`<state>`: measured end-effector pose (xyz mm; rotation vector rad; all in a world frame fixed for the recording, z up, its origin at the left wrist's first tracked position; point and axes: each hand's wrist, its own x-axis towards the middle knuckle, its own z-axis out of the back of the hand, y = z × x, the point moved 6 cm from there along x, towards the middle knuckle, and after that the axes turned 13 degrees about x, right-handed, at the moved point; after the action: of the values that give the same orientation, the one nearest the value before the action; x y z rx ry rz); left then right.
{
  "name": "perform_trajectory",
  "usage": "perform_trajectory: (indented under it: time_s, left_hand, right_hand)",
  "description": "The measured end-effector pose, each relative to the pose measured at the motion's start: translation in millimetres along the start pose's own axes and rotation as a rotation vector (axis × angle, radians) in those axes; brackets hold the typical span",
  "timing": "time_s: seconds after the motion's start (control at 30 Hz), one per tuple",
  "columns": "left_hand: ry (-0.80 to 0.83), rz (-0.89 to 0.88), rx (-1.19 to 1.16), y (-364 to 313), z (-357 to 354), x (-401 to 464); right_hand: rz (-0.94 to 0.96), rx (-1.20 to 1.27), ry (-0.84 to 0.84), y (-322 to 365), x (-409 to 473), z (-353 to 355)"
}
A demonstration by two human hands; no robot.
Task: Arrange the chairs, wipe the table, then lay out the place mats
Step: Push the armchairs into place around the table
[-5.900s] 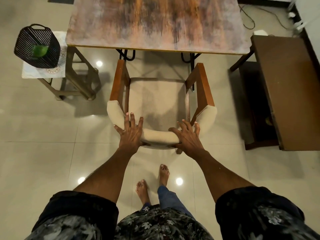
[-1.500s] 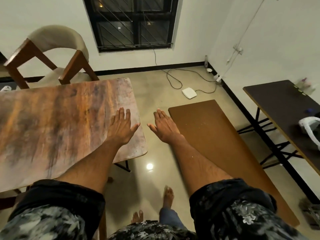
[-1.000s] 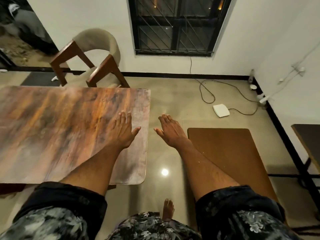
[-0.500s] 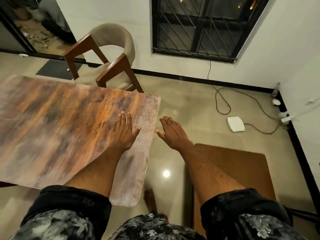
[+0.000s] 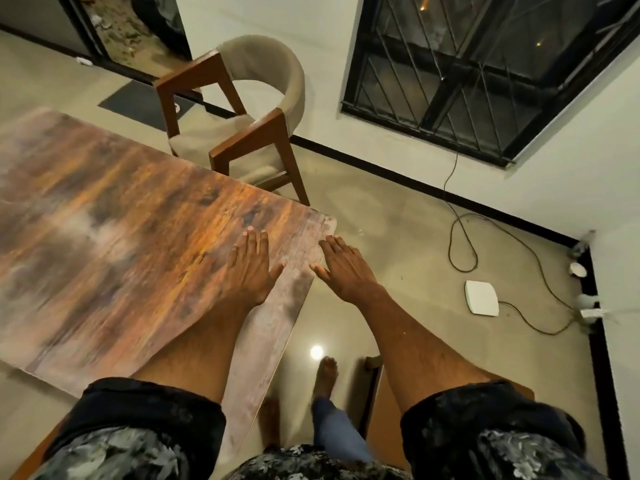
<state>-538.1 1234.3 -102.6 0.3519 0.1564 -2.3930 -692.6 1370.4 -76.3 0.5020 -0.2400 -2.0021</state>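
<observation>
reaching over the table (image 5: pixel 104 237) corner, left hand (image 5: pixel 250 268) and right hand (image 5: pixel 341 268) (both flat, empty)

No text, label, brand, number or sign can be read anywhere in the view. The worktop (image 5: pixel 114 237) under the left hand (image 5: pixel 250 268) carries only a streaked wood-grain pattern, with no lettering. The small white box (image 5: pixel 481 298) on the floor, off to the right of the right hand (image 5: pixel 343 268), shows a plain top with no marking that can be made out. The printed fabric of the sleeves is a pattern of leaves or flowers, not writing.
</observation>
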Motion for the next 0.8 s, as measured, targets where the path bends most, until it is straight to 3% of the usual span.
perform_trajectory:
  time_s: [0.23, 0.43, 0.8]
  left_hand:
    - [0.028, 0.057, 0.046, -33, 46, 74]
    - [-0.05, 0.033, 0.068, -90, 93, 150]
    - [-0.055, -0.024, 0.146, -162, 125, 275]
  right_hand:
    - [0.088, 0.041, 0.006, -53, 80, 49]
    - [0.069, 0.059, -0.026, -119, 119, 99]
    - [0.076, 0.065, -0.071, -206, 206, 156]
